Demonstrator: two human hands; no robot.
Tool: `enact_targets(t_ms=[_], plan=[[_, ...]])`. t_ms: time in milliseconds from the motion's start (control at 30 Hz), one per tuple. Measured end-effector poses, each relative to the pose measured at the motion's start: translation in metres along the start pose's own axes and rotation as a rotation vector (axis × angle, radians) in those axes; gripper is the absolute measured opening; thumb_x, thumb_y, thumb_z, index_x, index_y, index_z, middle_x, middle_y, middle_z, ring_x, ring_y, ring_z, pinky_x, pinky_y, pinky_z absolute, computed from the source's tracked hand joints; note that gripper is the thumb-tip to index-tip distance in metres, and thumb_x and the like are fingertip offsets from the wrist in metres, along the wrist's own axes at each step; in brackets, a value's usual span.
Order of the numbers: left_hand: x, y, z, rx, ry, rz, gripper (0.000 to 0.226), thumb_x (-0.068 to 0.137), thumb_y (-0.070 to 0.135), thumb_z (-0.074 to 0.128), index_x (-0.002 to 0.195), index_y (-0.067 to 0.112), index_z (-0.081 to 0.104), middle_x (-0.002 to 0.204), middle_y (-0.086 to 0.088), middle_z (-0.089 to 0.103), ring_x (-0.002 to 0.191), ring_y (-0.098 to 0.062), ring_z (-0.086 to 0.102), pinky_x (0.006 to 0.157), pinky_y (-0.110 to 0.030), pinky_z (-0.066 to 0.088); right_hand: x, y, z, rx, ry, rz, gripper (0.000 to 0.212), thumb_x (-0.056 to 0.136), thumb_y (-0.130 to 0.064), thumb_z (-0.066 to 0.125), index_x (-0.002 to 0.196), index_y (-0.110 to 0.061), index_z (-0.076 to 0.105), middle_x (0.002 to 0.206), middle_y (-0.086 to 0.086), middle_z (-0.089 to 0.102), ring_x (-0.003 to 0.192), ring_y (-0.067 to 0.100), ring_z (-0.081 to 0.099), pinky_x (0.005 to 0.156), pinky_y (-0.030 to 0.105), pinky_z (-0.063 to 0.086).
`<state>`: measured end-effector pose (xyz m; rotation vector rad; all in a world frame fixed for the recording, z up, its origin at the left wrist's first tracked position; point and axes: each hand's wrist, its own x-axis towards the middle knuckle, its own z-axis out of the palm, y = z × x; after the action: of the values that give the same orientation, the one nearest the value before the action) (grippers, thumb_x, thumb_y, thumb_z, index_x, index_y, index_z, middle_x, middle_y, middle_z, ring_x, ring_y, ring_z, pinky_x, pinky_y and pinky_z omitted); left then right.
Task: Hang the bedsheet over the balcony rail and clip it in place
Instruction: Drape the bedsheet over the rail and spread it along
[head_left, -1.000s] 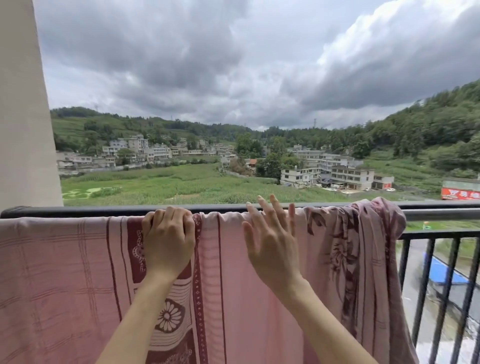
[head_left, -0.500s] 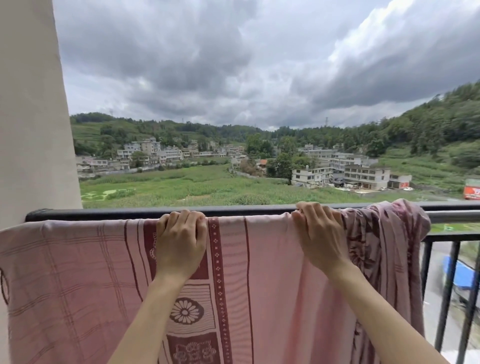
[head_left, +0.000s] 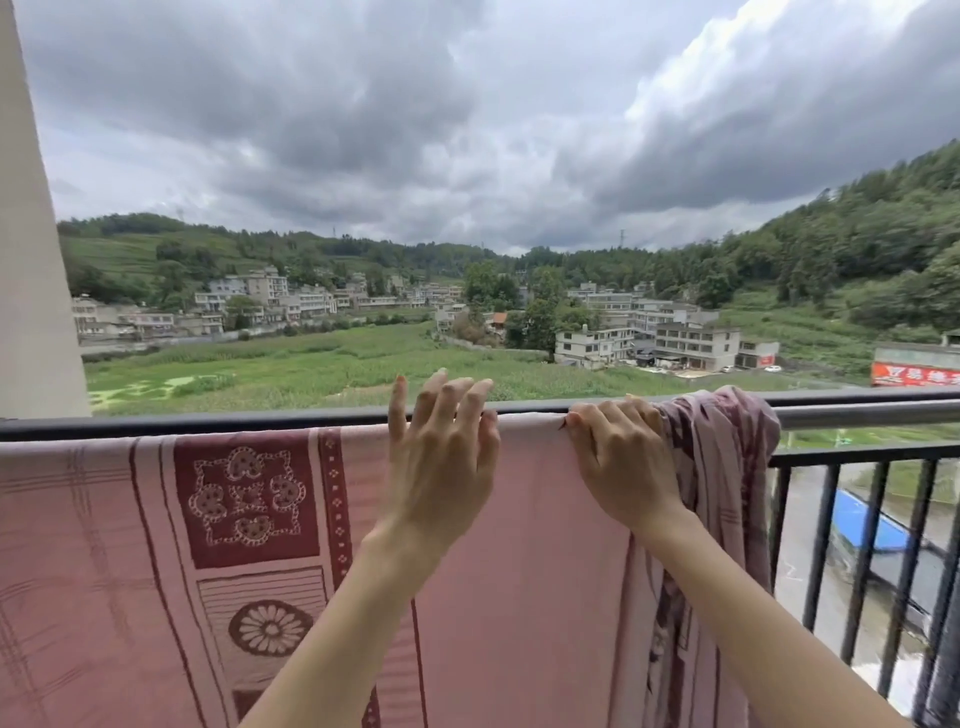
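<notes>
Pink cotton fills my lower view: the bedsheet (head_left: 524, 597), patterned with dark red flower panels, hangs draped over the balcony rail (head_left: 208, 422) and covers it from the wall edge on my left to a bunched, gathered end (head_left: 727, 441) towards the right of the rail. My right hand (head_left: 621, 462) sits on top of the rail just beside that bunch, fingers curled over the fold and gripping the cloth. My left hand (head_left: 441, 457) is raised at the rail just left of the right one, fingers spread and mostly straight, loose, with only the tips near the sheet's top edge; I cannot tell whether they touch it. Right of the bunch the rail runs bare above black vertical bars (head_left: 862, 545). Beyond the rail lie green fields, pale buildings and wooded hills under heavy grey cloud.
</notes>
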<state>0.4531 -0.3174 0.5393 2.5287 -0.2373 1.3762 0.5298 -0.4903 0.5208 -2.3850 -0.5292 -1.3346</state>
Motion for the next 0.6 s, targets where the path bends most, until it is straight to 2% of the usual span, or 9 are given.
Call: enact_targets(t_ms=[67, 133, 167, 233, 333, 400, 500, 600], plan=[[0.015, 0.027, 0.023, -0.055, -0.079, 0.032, 0.042, 0.098, 0.032, 0.030, 0.137, 0.019, 0.037, 0.137, 0.001, 0.047, 0.132, -0.016, 0.034, 0.114, -0.038, 0.014, 0.000, 0.015, 0.002, 0.013, -0.016, -0.055, 0.046, 0.095, -0.034, 0.028, 0.097, -0.007, 0.066, 0.093, 0.010, 0.069, 0.094, 0.029, 0.062, 0.109, 0.040, 0.024], [0.022, 0.039, 0.045, -0.067, -0.144, 0.004, 0.046, 0.098, 0.038, 0.024, 0.140, 0.022, 0.031, 0.135, 0.002, 0.048, 0.124, -0.017, 0.042, 0.104, -0.033, 0.026, 0.000, 0.033, 0.002, 0.050, -0.016, -0.087, 0.044, 0.095, -0.030, 0.030, 0.105, -0.004, 0.064, 0.099, 0.011, 0.068, 0.100, 0.030, 0.061, 0.110, 0.038, 0.021], [0.022, 0.042, 0.057, 0.000, -0.153, -0.013, 0.048, 0.098, 0.041, 0.019, 0.140, 0.023, 0.033, 0.131, 0.002, 0.050, 0.120, -0.018, 0.044, 0.101, -0.032, 0.026, 0.000, 0.046, 0.000, 0.061, -0.015, -0.094, 0.043, 0.094, -0.030, 0.032, 0.108, -0.003, 0.062, 0.101, 0.012, 0.067, 0.100, 0.031, 0.060, 0.105, 0.036, 0.022], [0.019, 0.042, 0.074, 0.147, -0.130, -0.039, 0.058, 0.093, 0.048, 0.010, 0.126, 0.022, 0.050, 0.117, 0.000, 0.057, 0.109, -0.022, 0.049, 0.096, -0.032, 0.025, 0.003, 0.076, -0.003, 0.037, -0.025, -0.108, 0.043, 0.094, -0.032, 0.036, 0.112, -0.001, 0.061, 0.101, 0.015, 0.066, 0.098, 0.034, 0.059, 0.096, 0.033, 0.026], [0.021, 0.039, 0.086, 0.148, -0.040, -0.087, 0.060, 0.089, 0.046, 0.010, 0.099, 0.017, 0.061, 0.099, -0.002, 0.062, 0.097, -0.026, 0.053, 0.091, -0.033, 0.027, 0.003, 0.126, -0.008, -0.030, -0.072, -0.120, 0.050, 0.092, -0.041, 0.030, 0.110, -0.004, 0.059, 0.101, 0.015, 0.062, 0.097, 0.035, 0.055, 0.093, 0.041, 0.035], [0.022, 0.035, 0.092, 0.170, -0.023, -0.106, 0.056, 0.090, 0.044, 0.014, 0.095, 0.016, 0.062, 0.096, -0.004, 0.063, 0.095, -0.027, 0.054, 0.090, -0.033, 0.026, 0.002, 0.154, -0.010, -0.014, -0.089, -0.103, 0.053, 0.092, -0.043, 0.028, 0.110, -0.004, 0.059, 0.102, 0.015, 0.060, 0.097, 0.035, 0.051, 0.091, 0.041, 0.035], [0.021, 0.033, 0.098, 0.192, -0.006, -0.126, 0.051, 0.090, 0.040, 0.018, 0.094, 0.014, 0.062, 0.095, -0.004, 0.063, 0.095, -0.028, 0.054, 0.091, -0.032, 0.025, 0.002, 0.188, -0.008, 0.002, -0.053, -0.005, 0.058, 0.091, -0.049, 0.023, 0.102, -0.004, 0.059, 0.099, 0.015, 0.059, 0.096, 0.033, 0.049, 0.089, 0.037, 0.028], [0.020, 0.028, 0.102, 0.193, -0.017, -0.158, 0.048, 0.090, 0.039, 0.020, 0.093, 0.015, 0.062, 0.096, -0.004, 0.064, 0.095, -0.028, 0.055, 0.092, -0.034, 0.027, 0.003, 0.201, -0.003, 0.055, -0.010, 0.027, 0.063, 0.093, -0.049, 0.018, 0.098, -0.004, 0.061, 0.094, 0.015, 0.061, 0.092, 0.033, 0.050, 0.084, 0.034, 0.029]])
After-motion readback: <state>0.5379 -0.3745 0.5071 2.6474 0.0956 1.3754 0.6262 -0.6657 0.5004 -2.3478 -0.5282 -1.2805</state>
